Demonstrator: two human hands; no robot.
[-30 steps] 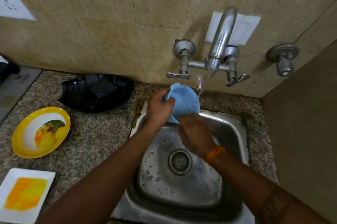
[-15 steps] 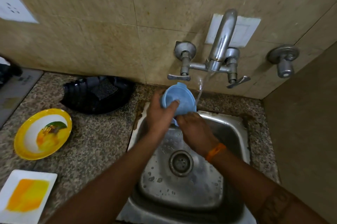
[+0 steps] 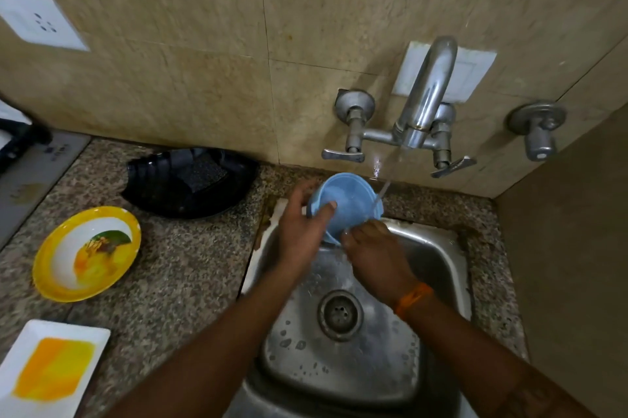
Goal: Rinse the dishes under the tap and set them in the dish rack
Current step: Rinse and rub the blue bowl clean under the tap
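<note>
A light blue bowl (image 3: 350, 203) is held tilted over the back edge of the steel sink (image 3: 438, 268), its inside facing me. My left hand (image 3: 302, 230) grips its left rim, thumb inside the bowl. My right hand (image 3: 373, 254) holds the bowl's lower edge from below. Water runs from the wall tap (image 3: 424, 101) in a thin stream onto the bowl's right rim. A yellow-rimmed plate (image 3: 85, 254) and a white square plate (image 3: 51, 370) with an orange patch lie on the counter at left.
A black rack-like basket (image 3: 190, 183) with a dark sponge sits against the wall left of the sink. The speckled granite counter (image 3: 183, 274) surrounds the sink. A second tap valve (image 3: 538, 128) sticks out at right beside a side wall.
The bowl has turned in my hands under the running water, and my left thumb has moved inside the rim. Both hands stay at the back of the sink.
</note>
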